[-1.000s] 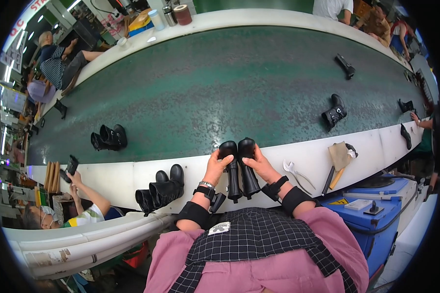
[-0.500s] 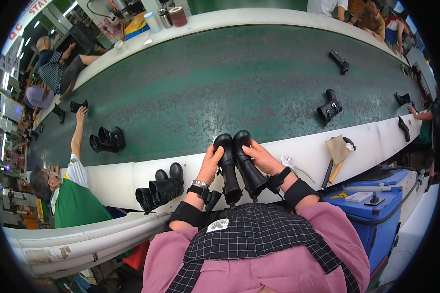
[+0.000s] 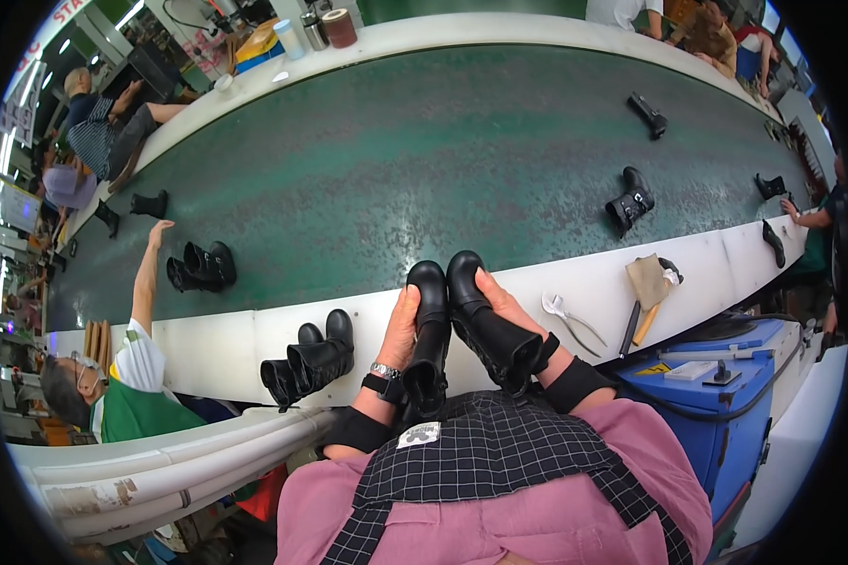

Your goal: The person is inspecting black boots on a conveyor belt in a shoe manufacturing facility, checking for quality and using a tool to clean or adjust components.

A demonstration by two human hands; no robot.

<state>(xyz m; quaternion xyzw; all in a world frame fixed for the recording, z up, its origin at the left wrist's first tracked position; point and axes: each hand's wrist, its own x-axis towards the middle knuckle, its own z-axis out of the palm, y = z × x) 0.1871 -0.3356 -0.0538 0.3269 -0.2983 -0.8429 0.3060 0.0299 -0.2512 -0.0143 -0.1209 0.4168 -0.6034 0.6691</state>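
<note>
A pair of black boots is held side by side in front of my apron, toes pointing away and shaft openings turned toward me. My left hand (image 3: 401,331) is closed around the left boot (image 3: 431,330), the thumb along its side. The right boot (image 3: 489,341) is gripped by my right hand (image 3: 513,309) near the ankle, its shaft tilted to the right. The toes nearly touch over the white table edge (image 3: 377,315). Another pair of black boots (image 3: 318,365) stands on that edge to my left. Pincers (image 3: 575,323) lie to the right of my right hand.
Beyond the edge runs a green conveyor belt (image 3: 367,160) with scattered boots, including a buckled boot (image 3: 631,202). A tool with a tan head (image 3: 650,281) and a yellow handle (image 3: 646,325) lie right. A blue machine (image 3: 707,386) stands beside me. A co-worker's arm (image 3: 145,282) reaches over the belt at left.
Both boots have tipped so their openings face me, and the right shaft has swung rightward. The co-worker's hand at left has come away from a boot on the belt.
</note>
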